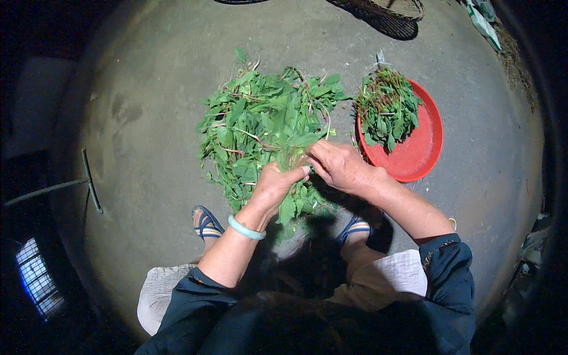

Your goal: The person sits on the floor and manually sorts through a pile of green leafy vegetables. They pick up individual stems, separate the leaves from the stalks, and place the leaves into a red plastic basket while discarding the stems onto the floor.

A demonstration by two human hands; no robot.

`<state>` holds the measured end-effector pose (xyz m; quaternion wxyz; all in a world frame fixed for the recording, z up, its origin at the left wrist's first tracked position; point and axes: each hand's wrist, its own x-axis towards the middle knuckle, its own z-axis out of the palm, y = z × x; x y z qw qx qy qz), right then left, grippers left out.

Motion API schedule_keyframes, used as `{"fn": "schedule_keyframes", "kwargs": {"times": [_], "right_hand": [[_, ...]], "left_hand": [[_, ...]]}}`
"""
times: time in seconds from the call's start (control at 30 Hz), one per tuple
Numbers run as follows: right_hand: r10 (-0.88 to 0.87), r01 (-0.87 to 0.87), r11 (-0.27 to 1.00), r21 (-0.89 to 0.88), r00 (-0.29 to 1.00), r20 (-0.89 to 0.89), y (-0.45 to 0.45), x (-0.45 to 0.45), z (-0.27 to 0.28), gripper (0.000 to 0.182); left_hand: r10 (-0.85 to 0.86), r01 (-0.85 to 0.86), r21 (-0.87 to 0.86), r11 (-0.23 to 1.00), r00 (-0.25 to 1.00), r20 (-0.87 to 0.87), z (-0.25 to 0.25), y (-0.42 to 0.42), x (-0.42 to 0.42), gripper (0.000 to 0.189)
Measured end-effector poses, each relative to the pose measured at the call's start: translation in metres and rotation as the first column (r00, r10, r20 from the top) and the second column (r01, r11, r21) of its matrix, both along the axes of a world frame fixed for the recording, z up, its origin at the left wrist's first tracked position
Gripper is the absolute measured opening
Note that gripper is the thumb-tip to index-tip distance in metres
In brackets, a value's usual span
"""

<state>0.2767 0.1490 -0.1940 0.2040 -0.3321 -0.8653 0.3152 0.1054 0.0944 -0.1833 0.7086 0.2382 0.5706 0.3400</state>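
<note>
My left hand (278, 181) grips a small bunch of leafy greens (289, 124), its leaves fanning away from me and blurred. A pale green bangle circles that wrist. Close by on the right, my right hand (339, 166) has its fingertips curled in on the brownish stem ends of the bunch. Beneath both hands a loose heap of leafy greens (237, 115) with pinkish stems and roots spreads over the concrete floor (151, 111). To the right of the heap, a round red plastic basket (424, 155) holds bundled greens (390, 113), stems towards the top.
My sandalled feet (207, 224) flank the near side of the heap. A woven basket (399, 13) stands at the top. A T-shaped bar (91, 182) is at the left. A white and green packet (483, 26) lies at the upper right.
</note>
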Motion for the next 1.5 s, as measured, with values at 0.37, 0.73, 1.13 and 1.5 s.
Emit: {"fn": "schedule_keyframes", "kwargs": {"times": [0.37, 0.73, 1.13, 1.5], "right_hand": [[0.102, -0.087, 0.988, -0.128, 0.988, 0.116, -0.004, 0.002, -0.009, 0.010], [0.007, 0.087, 0.915, -0.394, 0.973, 0.232, -0.050, 0.014, -0.040, 0.024], [-0.787, -0.654, -0.019, -0.756, 0.477, -0.392, -0.043, 0.072, -0.005, 0.016], [-0.350, 0.191, 0.650, -0.736, 0.935, -0.067, -0.036, 0.085, -0.012, 0.050]], "left_hand": [[-0.143, 0.150, 0.069, 0.986, 0.984, -0.103, -0.024, -0.011, -0.009, 0.021], [-0.407, 0.465, 0.157, 0.871, 0.863, -0.300, -0.037, -0.036, 0.003, 0.028], [-0.373, 0.350, 0.189, 0.918, 0.922, 0.106, 0.000, -0.011, -0.005, 0.022], [-0.305, 0.296, 0.195, 0.935, 0.952, 0.014, 0.001, 0.011, 0.017, 0.031]]}}
